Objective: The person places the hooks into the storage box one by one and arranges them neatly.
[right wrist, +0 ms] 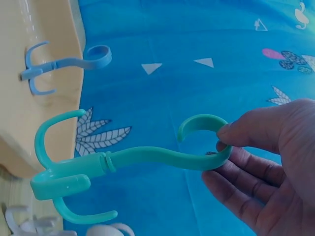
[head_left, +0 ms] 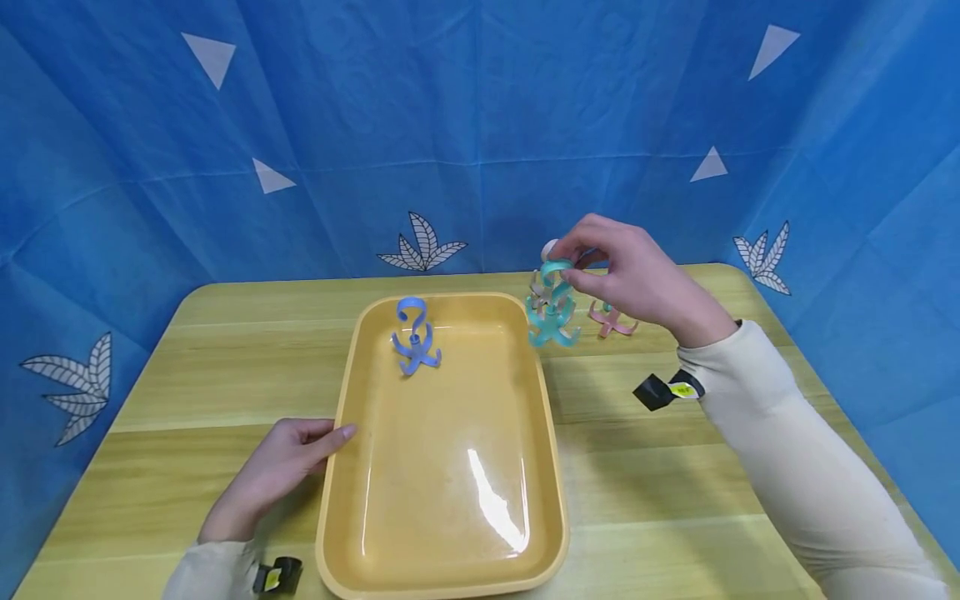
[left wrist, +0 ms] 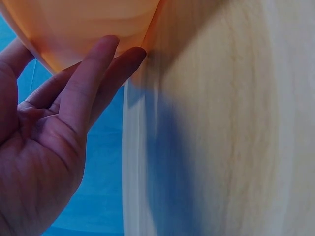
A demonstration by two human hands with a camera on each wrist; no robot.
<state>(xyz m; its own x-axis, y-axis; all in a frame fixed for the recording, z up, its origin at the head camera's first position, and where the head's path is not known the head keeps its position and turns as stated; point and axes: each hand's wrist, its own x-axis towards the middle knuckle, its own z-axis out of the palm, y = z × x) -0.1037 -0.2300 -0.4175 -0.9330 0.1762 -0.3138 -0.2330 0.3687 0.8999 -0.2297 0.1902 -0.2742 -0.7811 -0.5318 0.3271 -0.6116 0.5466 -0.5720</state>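
Note:
My right hand (head_left: 626, 267) pinches the curled top of a turquoise multi-prong hook (right wrist: 147, 155) between thumb and fingers. In the head view the hook hangs upright by the far right corner of a yellow tray (head_left: 442, 586), prongs down. My left hand (head_left: 281, 467) grips the tray's left rim, with the thumb over the edge and the fingers against the outer wall (left wrist: 88, 83). A blue hook (head_left: 416, 346) of the same kind stands on its prongs inside the tray at the far left.
Behind the turquoise hook, a whitish hook (head_left: 538, 293) is partly hidden. A pink hook (head_left: 612, 322) sits on the wooden table (head_left: 255, 358) below my right hand, its top covered. A blue patterned curtain (head_left: 480, 108) hangs along the table's back and sides.

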